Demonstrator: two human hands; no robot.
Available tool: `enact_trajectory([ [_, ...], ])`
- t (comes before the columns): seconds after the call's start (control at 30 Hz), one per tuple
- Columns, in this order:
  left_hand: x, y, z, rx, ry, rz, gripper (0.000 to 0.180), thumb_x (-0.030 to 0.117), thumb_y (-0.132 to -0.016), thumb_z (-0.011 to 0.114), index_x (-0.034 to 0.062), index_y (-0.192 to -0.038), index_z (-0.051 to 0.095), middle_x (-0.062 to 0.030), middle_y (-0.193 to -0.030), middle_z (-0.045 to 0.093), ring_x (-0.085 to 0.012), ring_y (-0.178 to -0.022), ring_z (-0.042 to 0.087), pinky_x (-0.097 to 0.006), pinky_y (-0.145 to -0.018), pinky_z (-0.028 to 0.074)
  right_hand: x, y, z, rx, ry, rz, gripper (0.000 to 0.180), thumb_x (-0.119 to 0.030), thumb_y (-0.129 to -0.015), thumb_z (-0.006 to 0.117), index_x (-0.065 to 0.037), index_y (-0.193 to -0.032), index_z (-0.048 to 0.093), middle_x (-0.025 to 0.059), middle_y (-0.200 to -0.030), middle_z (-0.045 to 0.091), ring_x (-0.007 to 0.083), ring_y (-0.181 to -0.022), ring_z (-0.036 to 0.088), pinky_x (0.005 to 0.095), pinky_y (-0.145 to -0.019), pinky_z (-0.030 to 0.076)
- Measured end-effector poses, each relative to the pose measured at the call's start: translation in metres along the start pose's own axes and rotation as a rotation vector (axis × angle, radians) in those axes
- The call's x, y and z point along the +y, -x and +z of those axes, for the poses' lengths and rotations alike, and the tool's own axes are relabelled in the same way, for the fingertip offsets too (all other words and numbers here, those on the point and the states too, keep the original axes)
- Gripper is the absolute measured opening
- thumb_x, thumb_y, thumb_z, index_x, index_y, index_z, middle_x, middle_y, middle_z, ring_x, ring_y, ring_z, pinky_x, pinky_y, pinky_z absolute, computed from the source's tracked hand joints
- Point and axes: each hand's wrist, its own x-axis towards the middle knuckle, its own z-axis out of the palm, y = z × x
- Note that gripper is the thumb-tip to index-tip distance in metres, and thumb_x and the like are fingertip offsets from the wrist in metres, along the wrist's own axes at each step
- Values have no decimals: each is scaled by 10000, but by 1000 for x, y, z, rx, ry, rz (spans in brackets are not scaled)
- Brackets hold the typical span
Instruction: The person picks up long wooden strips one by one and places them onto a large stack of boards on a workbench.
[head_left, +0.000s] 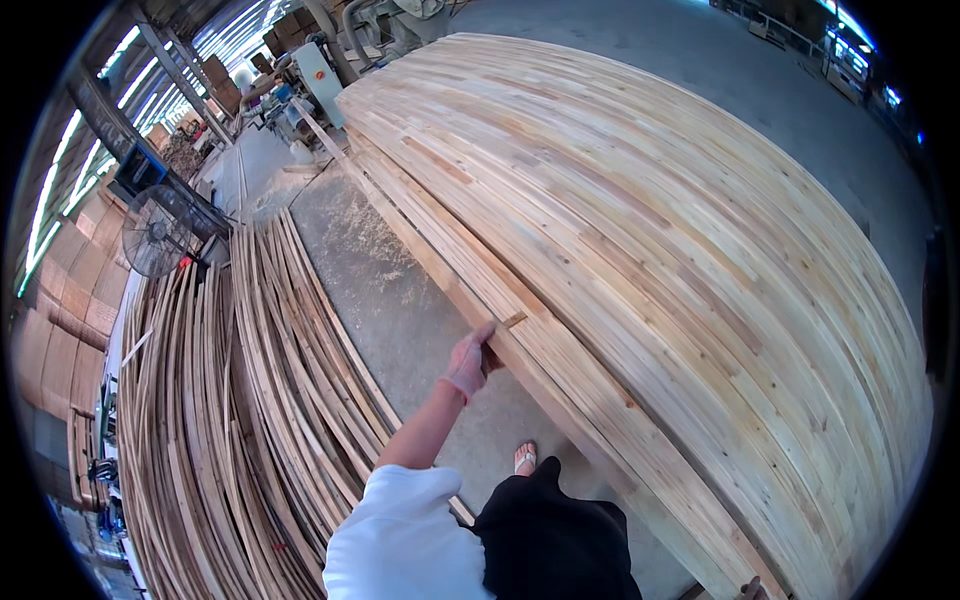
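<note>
Left hand [470, 362], gloved, closed on the near edge of the top board [560, 370] of the wide board stack [680, 260]. Right hand [752, 590] barely visible at the stack's lower corner; grip impossible to tell. Pile of thin strips [240, 400] across the floor [400, 300].

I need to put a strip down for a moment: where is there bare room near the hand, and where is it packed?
Bare concrete floor, dusted with sawdust, runs between the heap of thin strips on the left and the edge of the big board stack; the left hand grips that edge. The stack's broad top is open too. The strip heap is crowded, as is the far corner by the fan.
</note>
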Motion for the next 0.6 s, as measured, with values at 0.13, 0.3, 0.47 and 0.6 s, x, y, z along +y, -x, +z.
enact_trajectory([
  [0.13, 73, -96, -43, 100, 8, 67, 425, 299, -945, 611, 6, -1244, 535, -133, -1136, 674, -302, -948, 699, -506, -843, 588, -113, 6, 49, 58, 156, -348, 448, -456, -961, 536, -76, -1156, 671, 118, -879, 717, 304, -754, 682, 394, -646, 549],
  [0.3, 153, -190, -84, 170, 21, 95, 459, 343, -938, 622, 31, -1262, 531, -138, -1151, 670, -303, -947, 699, -515, -828, 592, -232, -4, 102, 25, -163, -103, 428, -485, -927, 583, -62, -900, 644, 69, -725, 636, 205, -657, 591, 335, -610, 482],
  [0.47, 150, -208, -116, -234, 249, 70, 513, 409, -963, 574, 58, -1330, 499, -147, -1284, 605, -308, -1140, 619, -499, -983, 519, -345, 2, 149, -172, -478, 93, 407, -409, -957, 572, -30, -881, 697, 85, -732, 681, 217, -701, 649, 359, -651, 512],
  [0.6, 33, -149, -114, -591, 93, -304, 561, 439, -972, 539, 135, -1431, 430, -126, -1435, 494, -310, -1303, 493, -510, -1067, 415, -435, 11, 169, -25, -175, -308, 427, -435, -946, 548, -44, -847, 689, 186, -723, 662, 354, -713, 645, 445, -657, 492],
])
